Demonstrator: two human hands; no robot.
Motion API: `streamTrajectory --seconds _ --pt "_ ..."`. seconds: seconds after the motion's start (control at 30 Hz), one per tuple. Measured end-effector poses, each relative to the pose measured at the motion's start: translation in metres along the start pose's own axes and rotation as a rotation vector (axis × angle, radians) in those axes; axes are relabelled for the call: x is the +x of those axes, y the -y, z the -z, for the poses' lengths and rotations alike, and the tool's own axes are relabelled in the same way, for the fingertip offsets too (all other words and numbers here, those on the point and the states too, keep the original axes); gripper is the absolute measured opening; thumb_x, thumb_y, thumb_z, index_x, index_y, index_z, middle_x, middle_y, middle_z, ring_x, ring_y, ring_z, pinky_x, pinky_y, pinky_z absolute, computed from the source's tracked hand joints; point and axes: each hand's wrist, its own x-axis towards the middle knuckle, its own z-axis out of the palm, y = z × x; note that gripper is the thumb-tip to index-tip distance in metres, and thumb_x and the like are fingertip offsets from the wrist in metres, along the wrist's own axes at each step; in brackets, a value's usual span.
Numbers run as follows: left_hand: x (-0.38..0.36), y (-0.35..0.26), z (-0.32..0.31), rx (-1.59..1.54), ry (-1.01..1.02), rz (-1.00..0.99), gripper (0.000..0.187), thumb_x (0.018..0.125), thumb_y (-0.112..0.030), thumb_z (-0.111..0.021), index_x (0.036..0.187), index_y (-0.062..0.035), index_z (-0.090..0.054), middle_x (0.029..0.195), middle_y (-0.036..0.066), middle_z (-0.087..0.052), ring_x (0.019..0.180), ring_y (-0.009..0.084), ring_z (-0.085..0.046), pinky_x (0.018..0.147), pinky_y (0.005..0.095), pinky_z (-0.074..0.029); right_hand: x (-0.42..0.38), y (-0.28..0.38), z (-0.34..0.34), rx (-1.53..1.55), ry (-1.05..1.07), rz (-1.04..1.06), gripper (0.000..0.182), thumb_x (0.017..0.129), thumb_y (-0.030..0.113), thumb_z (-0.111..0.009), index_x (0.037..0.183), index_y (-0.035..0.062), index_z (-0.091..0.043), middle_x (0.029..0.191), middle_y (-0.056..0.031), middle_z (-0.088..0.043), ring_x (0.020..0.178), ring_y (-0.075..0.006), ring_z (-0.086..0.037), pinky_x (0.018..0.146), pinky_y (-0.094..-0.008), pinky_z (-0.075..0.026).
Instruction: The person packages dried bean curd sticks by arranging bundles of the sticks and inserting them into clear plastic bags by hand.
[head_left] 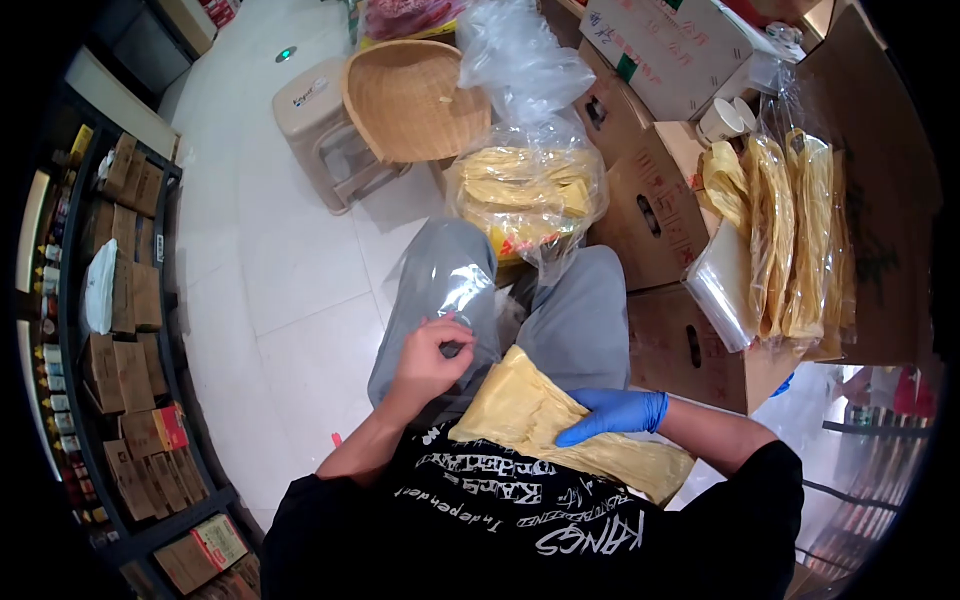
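11 o'clock: a woven basket (pixel 410 105) tops a plastic stool (pixel 300 110) | 7 o'clock: left hand (pixel 432 358), fingers curled, meets a clear plastic bag (pixel 462 290); its grip cannot be told | 5 o'clock: right hand (pixel 608 414), blue-gloved, clasps yellow tofu-skin sheets (pixel 525 400) across the lap | 2–3 o'clock: bagged sheets (pixel 808 240) beside paper cups (pixel 720 121)

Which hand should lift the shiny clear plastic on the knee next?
Probably the left hand: it's close to the clear plastic, while the right hand has its grip on the yellow sheets.
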Motion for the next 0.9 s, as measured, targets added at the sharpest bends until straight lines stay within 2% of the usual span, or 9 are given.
streamTrajectory --seconds 0.1,0.13,0.2,0.33,0.43,0.5,0.57,0.83,0.9 --pt "-0.003 -0.006 0.000 -0.003 -0.012 -0.008 0.008 0.075 -0.004 -0.070 0.084 -0.0024 -0.070 0.093 0.008 -0.070 0.112 0.0299 -0.059 0.110 0.0460 -0.026 0.009 0.015 -0.003 -0.060 0.065 -0.045 0.070 0.084 0.034 -0.070 0.138 0.0010 -0.040 0.128 -0.0095 -0.054 0.114 -0.0153 -0.051 0.098 -0.0293 -0.039" --pt "-0.004 -0.006 -0.002 -0.003 -0.009 -0.007 0.008 0.075 -0.004 -0.070 0.084 -0.0024 -0.070 0.093 0.008 -0.070 0.112 0.0299 -0.059 0.110 0.0460 -0.026 0.018 0.008 0.001 0.044 0.071 -0.081 0.070 0.084 0.035 -0.071 0.138 0.0021 -0.041 0.126 -0.0093 -0.055 0.113 -0.0158 -0.052 0.097 -0.0299 -0.041" --pt "-0.006 -0.001 -0.006 0.033 -0.041 -0.036 0.006 0.077 -0.009 -0.068 0.081 -0.0047 -0.070 0.093 0.007 -0.070 0.114 0.0317 -0.057 0.110 0.0540 -0.024 0.022 0.011 0.003 0.150 0.075 -0.118 0.069 0.083 0.035 -0.071 0.138 0.0032 -0.042 0.125 -0.0091 -0.055 0.112 -0.0163 -0.053 0.096 -0.0306 -0.042" --pt "-0.010 0.006 -0.009 0.098 -0.076 -0.086 0.005 0.073 -0.009 -0.072 0.077 -0.0074 -0.069 0.090 0.006 -0.069 0.115 0.0297 -0.056 0.108 0.0549 -0.027 0.024 0.023 0.010 0.038 0.100 -0.272 0.069 0.084 0.037 -0.071 0.136 0.0007 -0.043 0.123 -0.0099 -0.056 0.109 -0.0155 -0.053 0.094 -0.0285 -0.043" --pt "-0.015 0.010 -0.017 0.150 -0.130 -0.147 0.010 0.068 -0.008 -0.076 0.073 -0.0088 -0.067 0.091 0.003 -0.067 0.116 0.0296 -0.054 0.109 0.0588 -0.023 0.024 0.023 0.014 0.114 0.090 -0.278 0.069 0.084 0.037 -0.070 0.136 0.0004 -0.044 0.123 -0.0102 -0.056 0.108 -0.0158 -0.054 0.093 -0.0285 -0.043" --pt "-0.015 0.011 -0.020 0.186 -0.160 -0.181 0.011 0.067 -0.007 -0.076 0.072 -0.0089 -0.066 0.091 0.003 -0.067 0.116 0.0300 -0.053 0.109 0.0601 -0.021 0.023 0.032 0.015 -0.031 0.056 -0.269 0.069 0.084 0.038 -0.070 0.136 0.0000 -0.044 0.124 -0.0109 -0.056 0.109 -0.0161 -0.054 0.094 -0.0289 -0.043" --pt "-0.015 0.015 -0.024 0.195 -0.190 -0.216 0.014 0.065 -0.005 -0.077 0.070 -0.0090 -0.065 0.094 0.002 -0.067 0.118 0.0306 -0.052 0.109 0.0622 -0.018 0.018 0.043 0.011 -0.001 0.045 -0.304 0.070 0.084 0.038 -0.070 0.136 -0.0001 -0.043 0.124 -0.0111 -0.056 0.109 -0.0162 -0.053 0.094 -0.0292 -0.043" --pt "-0.010 0.027 -0.026 0.059 -0.310 -0.237 0.015 0.063 -0.003 -0.079 0.068 -0.0085 -0.066 0.083 0.002 -0.069 0.111 0.0309 -0.058 0.108 0.0613 -0.022 0.032 0.031 0.014 -0.078 0.015 -0.251 0.070 0.083 0.040 -0.071 0.134 -0.0008 -0.045 0.123 -0.0111 -0.058 0.108 -0.0159 -0.054 0.094 -0.0294 -0.043" --pt "-0.008 0.029 -0.024 -0.008 -0.344 -0.223 0.015 0.063 -0.003 -0.079 0.067 -0.0083 -0.066 0.081 0.002 -0.069 0.109 0.0309 -0.060 0.108 0.0608 -0.023 0.034 0.035 0.015 0.033 0.008 -0.338 0.070 0.082 0.035 -0.073 0.136 0.0039 -0.042 0.122 -0.0098 -0.057 0.105 -0.0165 -0.057 0.088 -0.0320 -0.049"
